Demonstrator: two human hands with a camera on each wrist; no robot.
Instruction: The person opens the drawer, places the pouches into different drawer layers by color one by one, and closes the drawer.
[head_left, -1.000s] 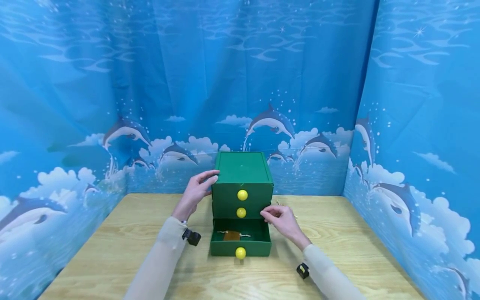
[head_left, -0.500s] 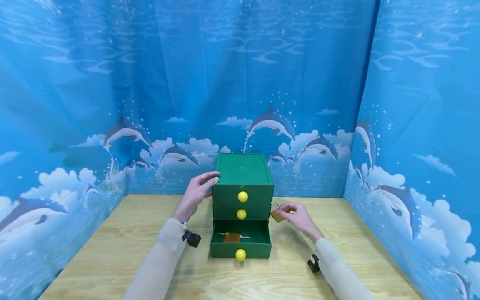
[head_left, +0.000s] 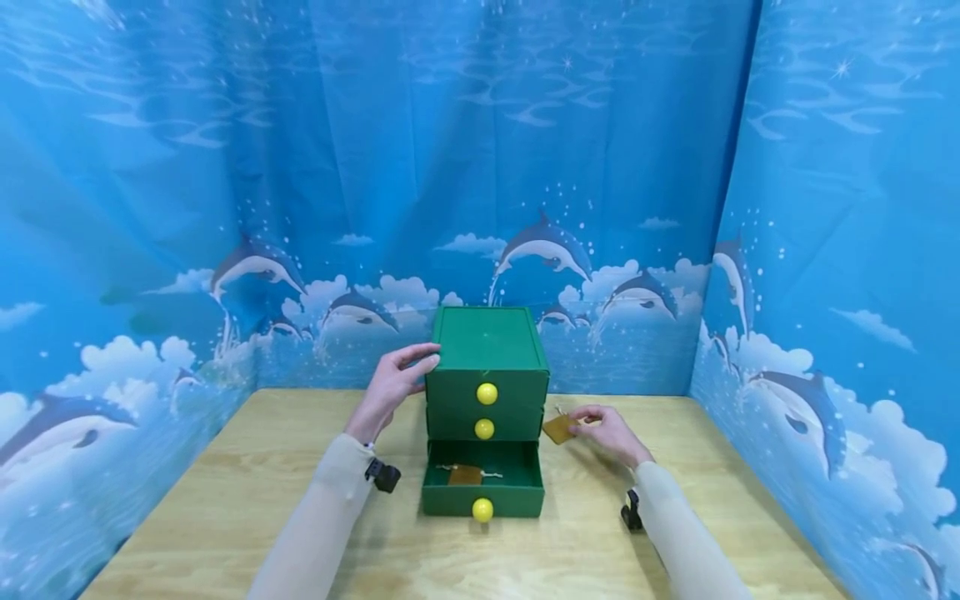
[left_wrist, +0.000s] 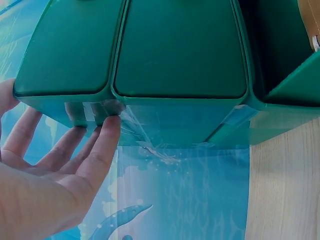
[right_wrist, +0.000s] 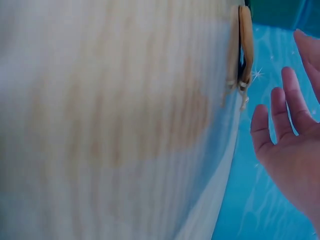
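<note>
A green cabinet [head_left: 487, 337] with three drawers and yellow ball knobs stands on the table. Its bottom drawer [head_left: 482, 500] is pulled out, with a brown drawstring pouch [head_left: 466, 476] lying inside. My left hand [head_left: 390, 392] rests its extended fingers [left_wrist: 102, 145] along the cabinet's upper left side. To the right of the cabinet lies a tan drawstring pouch [head_left: 558, 429], seen edge-on as a pouch [right_wrist: 242, 47] in the right wrist view. My right hand [head_left: 609, 433] is beside it, and its fingers [right_wrist: 295, 107] are spread, with a gap to the pouch in that view.
The wooden table [head_left: 225, 500] extends around the cabinet. A blue curtain [head_left: 375, 167] printed with dolphins stands behind it, and another panel [head_left: 847, 250] runs along the right side.
My right hand has moved right, from the cabinet's front right edge to beside the tan pouch, which has come into sight. The left hand stays at the cabinet's side.
</note>
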